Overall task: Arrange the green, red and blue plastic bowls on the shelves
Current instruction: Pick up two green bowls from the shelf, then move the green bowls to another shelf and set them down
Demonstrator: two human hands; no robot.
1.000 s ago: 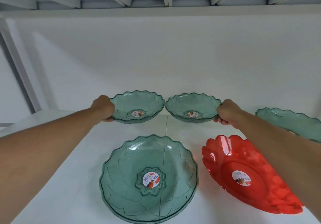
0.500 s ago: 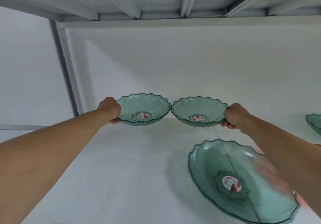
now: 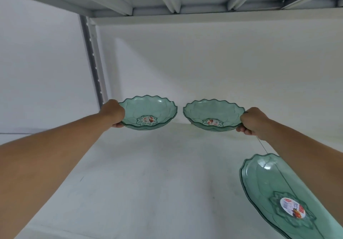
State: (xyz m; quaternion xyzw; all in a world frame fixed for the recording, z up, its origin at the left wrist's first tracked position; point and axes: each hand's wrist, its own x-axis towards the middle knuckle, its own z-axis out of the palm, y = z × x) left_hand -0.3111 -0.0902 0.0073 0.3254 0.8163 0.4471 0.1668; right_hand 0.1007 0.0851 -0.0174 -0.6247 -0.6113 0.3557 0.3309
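1. The left hand [image 3: 113, 113] is clenched on the left rim of a green scalloped bowl [image 3: 148, 113] in the middle of the frame, with fingers curled under the edge.
2. The right hand [image 3: 253, 121] grasps the right rim of a second green bowl [image 3: 213, 116] the same way; the fingertips [image 3: 245, 130] show beneath the rim.
3. The two bowls are level with each other at the back of the white shelf [image 3: 148, 173], just apart, their near rims not touching. Whether their bases rest on the shelf or hover slightly above it cannot be told.
4. A third green bowl [image 3: 278, 192] lies on the shelf at the lower right of the frame, partly cut off by the edge, with a round sticker [image 3: 292, 207] at its centre. No red or blue bowl is in view.
5. Handling, as a judgement: the bowls look like thin translucent plastic, so light and fairly stiff, easily carried by one hand at the rim. The smooth surface may be a little slippery, and the wavy edge gives the fingers purchase.
6. The rim is the sensible place to take hold, thumb above and fingers below. Being light, a bowl set down carelessly could slide or knock its neighbour.
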